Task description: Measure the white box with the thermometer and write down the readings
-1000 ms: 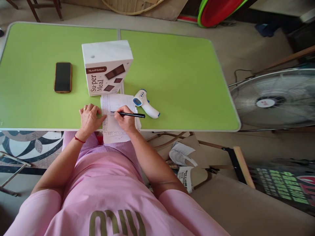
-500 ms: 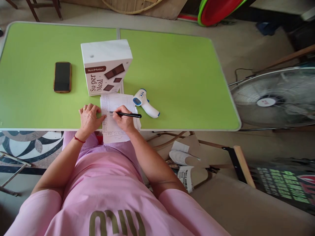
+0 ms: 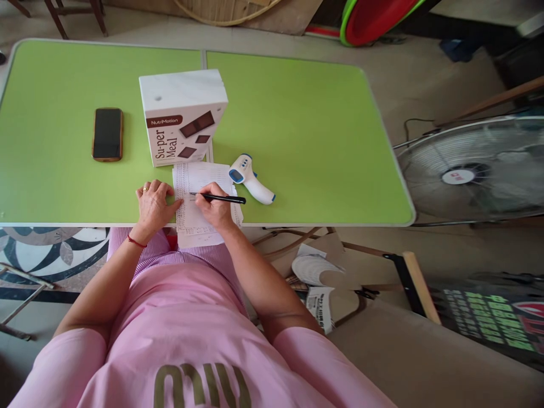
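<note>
My right hand (image 3: 215, 207) grips a black pen (image 3: 225, 198), its tip pointing left over the sheets of paper (image 3: 193, 175) covered in rows of handwriting. The sheets overhang the table's near edge. My left hand (image 3: 155, 203) rests on the table with fingers apart and slightly bent, its thumb touching the paper's left edge. Right of the paper lies a white and blue infrared thermometer (image 3: 254, 182). Just behind the paper stands a white box (image 3: 185, 122) marked "NutriMotion Su-per Meal".
On the green table (image 3: 297, 124), a phone (image 3: 107, 134) in a brown case lies left of the box. A large fan (image 3: 463, 175) stands off the right end. Below the table's near edge, a chair part (image 3: 420, 286) and some papers (image 3: 318, 306) show at the right.
The pen has tilted very slightly in my right hand. My left hand, the paper and the things on the table stay in place.
</note>
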### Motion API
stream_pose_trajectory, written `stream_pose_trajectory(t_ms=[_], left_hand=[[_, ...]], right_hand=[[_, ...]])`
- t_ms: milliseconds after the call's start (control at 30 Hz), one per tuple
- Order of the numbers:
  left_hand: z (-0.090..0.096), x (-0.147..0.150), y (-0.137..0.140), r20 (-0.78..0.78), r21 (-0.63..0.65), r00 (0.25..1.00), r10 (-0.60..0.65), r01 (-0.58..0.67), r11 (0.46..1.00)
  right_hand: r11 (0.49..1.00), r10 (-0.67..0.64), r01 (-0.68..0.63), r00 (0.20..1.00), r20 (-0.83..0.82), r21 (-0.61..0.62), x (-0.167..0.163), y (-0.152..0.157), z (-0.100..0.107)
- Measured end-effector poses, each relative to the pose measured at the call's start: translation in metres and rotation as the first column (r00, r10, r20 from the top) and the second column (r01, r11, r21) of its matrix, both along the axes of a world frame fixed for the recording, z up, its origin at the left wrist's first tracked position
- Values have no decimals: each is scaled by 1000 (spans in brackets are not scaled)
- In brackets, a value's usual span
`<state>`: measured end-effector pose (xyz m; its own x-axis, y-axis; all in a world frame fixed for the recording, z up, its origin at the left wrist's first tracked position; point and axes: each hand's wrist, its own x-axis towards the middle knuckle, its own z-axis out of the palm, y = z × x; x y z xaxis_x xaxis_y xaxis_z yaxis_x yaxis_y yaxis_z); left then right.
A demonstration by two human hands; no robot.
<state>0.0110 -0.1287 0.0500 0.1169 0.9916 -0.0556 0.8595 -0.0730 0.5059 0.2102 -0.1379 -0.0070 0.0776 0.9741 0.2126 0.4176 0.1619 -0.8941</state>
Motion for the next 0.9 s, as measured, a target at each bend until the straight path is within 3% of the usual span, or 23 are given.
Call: stream_pose_trajectory(t_ms=[900], left_hand=[[4, 0, 0, -29, -20, 1000, -5, 4, 1000]], right_hand=[[999, 29, -29, 999, 19, -21, 1, 1, -1]])
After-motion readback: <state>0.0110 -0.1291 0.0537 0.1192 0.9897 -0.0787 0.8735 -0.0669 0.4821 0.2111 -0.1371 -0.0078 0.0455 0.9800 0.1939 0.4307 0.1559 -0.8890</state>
